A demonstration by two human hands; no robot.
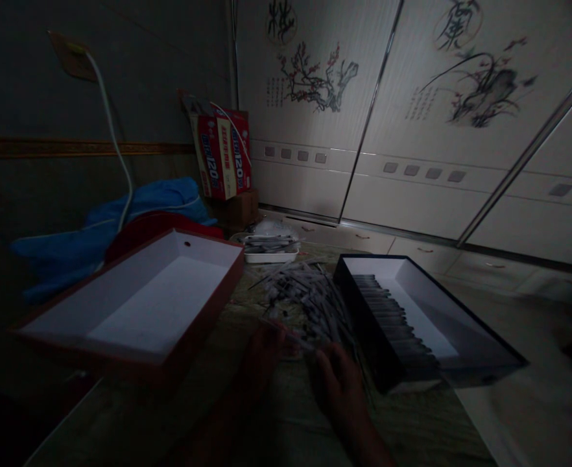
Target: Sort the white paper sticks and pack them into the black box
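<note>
Low over the table, my left hand point(262, 350) is closed in a pinch on one end of a slim, pale, pen-like stick point(292, 335). The fingers of my right hand point(335, 376) are closed around its other end. It is too dark to tell the stick's exact kind. Just beyond my hands lies a loose heap of similar thin sticks point(310, 292), some looking translucent. To the right, a black-sided box point(465, 318) with a white inside holds a row of slim dark and grey sticks point(395, 318) along its left wall.
A red-sided box lid or tray point(169, 305) with a white inside stands at left. Behind the heap sits a white tray point(271, 257) with more sticks. Blue cloth point(159, 194), a lamp with a bent neck point(108, 117) and a red printed carton point(224, 155) are farther back, before sliding cabinet doors point(310, 188).
</note>
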